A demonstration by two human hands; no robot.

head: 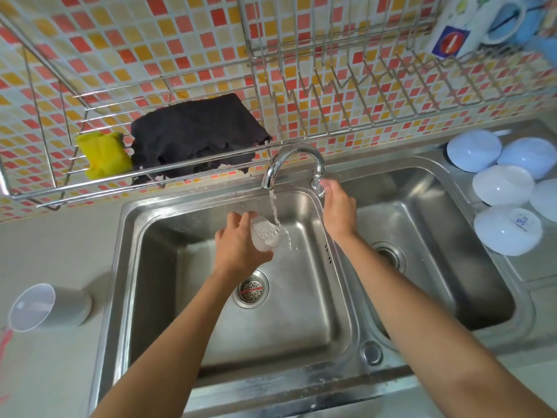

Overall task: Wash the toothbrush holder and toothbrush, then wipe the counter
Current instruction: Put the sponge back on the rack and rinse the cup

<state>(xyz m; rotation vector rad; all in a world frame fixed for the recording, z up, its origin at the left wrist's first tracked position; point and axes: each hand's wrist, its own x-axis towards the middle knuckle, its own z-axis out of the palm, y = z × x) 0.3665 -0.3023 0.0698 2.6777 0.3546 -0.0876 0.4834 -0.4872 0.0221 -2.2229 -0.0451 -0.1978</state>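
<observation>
Pale counter (pixel 54 372) runs along the near left of a steel double sink (pixel 301 384), and on it, well apart from the running water, a grey cup (pixel 48 307) lies tipped on its side with its open mouth toward the near left; something red shows at the very left edge, too cropped to name, and no toothbrush can be made out. Over the left basin, above the drain strainer (pixel 251 289), the left hand (pixel 238 251) grips a clear toothbrush holder (pixel 266 233), fingers curled round its body, tilted into the stream of water (pixel 275 212) that falls from the faucet (pixel 294 164). Just right of the stream, the right hand (pixel 337 211) reaches to the tap handle (pixel 318 184), its fingers closed around it. Right of the sink, on the drainboard, several white bowls (pixel 506 229) sit upside down. Farther back, a wire rack (pixel 187 173) on the mosaic tile wall carries a yellow sponge (pixel 102 153) and a dark cloth (pixel 196 134). Rinsing the holder looks to be the step in hand, early in the task. Next, I judge, the holder wants turning so water reaches the inside and can be poured out, with the flow kept modest against splashing; then the toothbrush, and last the cloth or sponge from the rack for the counter.
</observation>
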